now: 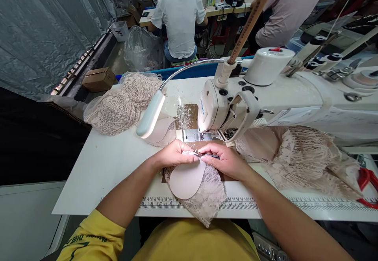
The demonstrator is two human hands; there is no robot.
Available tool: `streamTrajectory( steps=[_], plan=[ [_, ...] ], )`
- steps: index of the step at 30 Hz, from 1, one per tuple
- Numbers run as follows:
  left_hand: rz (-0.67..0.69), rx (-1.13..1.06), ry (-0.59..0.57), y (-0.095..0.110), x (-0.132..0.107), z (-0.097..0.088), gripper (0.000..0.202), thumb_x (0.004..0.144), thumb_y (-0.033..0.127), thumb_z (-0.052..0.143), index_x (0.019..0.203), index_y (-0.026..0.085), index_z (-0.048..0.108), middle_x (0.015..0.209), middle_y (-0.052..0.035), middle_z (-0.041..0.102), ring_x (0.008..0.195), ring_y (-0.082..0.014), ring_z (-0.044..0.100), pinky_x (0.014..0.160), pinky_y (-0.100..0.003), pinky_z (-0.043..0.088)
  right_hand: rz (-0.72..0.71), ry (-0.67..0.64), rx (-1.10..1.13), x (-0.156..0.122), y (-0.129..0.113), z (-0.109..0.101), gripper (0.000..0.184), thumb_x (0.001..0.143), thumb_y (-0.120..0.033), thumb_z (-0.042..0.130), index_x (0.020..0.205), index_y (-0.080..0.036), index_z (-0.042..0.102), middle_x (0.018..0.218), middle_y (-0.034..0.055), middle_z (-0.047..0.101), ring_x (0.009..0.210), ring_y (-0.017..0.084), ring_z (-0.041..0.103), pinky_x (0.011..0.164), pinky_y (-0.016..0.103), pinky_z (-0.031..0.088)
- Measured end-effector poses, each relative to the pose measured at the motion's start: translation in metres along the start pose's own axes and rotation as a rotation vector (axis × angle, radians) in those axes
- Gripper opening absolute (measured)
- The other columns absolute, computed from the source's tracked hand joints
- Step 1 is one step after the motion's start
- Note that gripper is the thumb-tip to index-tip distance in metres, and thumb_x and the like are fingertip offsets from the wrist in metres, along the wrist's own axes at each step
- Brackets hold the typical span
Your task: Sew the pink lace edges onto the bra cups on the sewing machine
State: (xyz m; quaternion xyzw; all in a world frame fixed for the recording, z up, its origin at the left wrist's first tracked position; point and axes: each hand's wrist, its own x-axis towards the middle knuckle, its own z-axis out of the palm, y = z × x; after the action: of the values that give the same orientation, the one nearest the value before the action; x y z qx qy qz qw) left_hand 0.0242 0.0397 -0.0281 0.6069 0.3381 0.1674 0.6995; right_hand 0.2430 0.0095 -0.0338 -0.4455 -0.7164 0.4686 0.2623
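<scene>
In front of the sewing machine needle area, my left hand (177, 153) is closed on the upper edge of a beige lace piece (211, 192) with a smooth padded cup (189, 179) on it. The lower end of the lace hangs over the table's front edge. My right hand (223, 159) grips a small dark metal tool, seemingly thread snips (215, 156), with its tip at the fabric edge between both thumbs. Fingers cover most of the tool. Just beyond my hands stands the white sewing machine (211, 105).
Lace cups are piled (115, 109) at the left, near another cup piece (161, 131) under the lamp (151, 115). More lace (310, 154) and red-handled scissors (366, 182) lie at the right. A printed ruler (242, 203) runs along the front edge. Two people work beyond.
</scene>
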Motion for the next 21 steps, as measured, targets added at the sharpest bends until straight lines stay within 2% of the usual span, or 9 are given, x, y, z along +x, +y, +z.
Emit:
streamTrajectory(
  steps=[4,9,12,16,21],
  plan=[
    [-0.020,-0.013,-0.005,-0.001,0.001,0.001,0.041,0.071,0.043,0.072,0.055,0.011,0.052,0.056,0.0047,0.033,0.054,-0.0063,0.027,0.049,-0.022,0.019,0.006,-0.031,0.009,0.003,-0.004,0.003,0.021,0.085,-0.034,0.059,0.101,-0.024,0.068,0.099,0.0023,0.068,0.090,0.019,0.062,0.078,0.032,0.048],
    [-0.025,0.006,0.004,0.001,0.001,0.003,0.048,0.070,0.044,0.073,0.050,0.014,0.042,0.054,0.0062,0.027,0.052,-0.0051,0.023,0.047,-0.022,0.016,-0.015,0.001,0.024,0.004,-0.009,0.007,0.017,0.088,-0.032,0.056,0.094,-0.024,0.070,0.094,0.0017,0.069,0.090,0.018,0.062,0.079,0.032,0.048],
    [-0.041,0.018,-0.004,0.003,-0.001,0.001,0.042,0.071,0.044,0.072,0.057,0.012,0.050,0.056,0.0052,0.034,0.053,-0.0056,0.029,0.048,-0.021,0.021,0.003,0.024,0.022,0.003,-0.007,0.005,0.016,0.087,-0.032,0.057,0.092,-0.024,0.070,0.094,0.0014,0.069,0.089,0.018,0.063,0.078,0.031,0.048],
    [-0.075,0.017,0.033,0.005,-0.003,-0.004,0.035,0.069,0.041,0.075,0.078,0.009,0.065,0.063,0.0015,0.049,0.057,-0.0072,0.040,0.051,-0.020,0.030,0.034,0.047,0.002,0.001,0.001,0.001,0.019,0.087,-0.035,0.056,0.094,-0.024,0.069,0.097,0.0022,0.070,0.089,0.019,0.064,0.078,0.032,0.048],
    [-0.106,0.065,0.092,0.004,-0.003,-0.003,0.033,0.070,0.040,0.073,0.071,0.009,0.060,0.060,0.0026,0.047,0.054,-0.0062,0.038,0.049,-0.019,0.029,0.042,0.002,-0.013,0.002,0.005,0.000,0.024,0.085,-0.036,0.059,0.103,-0.023,0.067,0.105,0.0037,0.068,0.095,0.020,0.063,0.082,0.033,0.048]
  ],
)
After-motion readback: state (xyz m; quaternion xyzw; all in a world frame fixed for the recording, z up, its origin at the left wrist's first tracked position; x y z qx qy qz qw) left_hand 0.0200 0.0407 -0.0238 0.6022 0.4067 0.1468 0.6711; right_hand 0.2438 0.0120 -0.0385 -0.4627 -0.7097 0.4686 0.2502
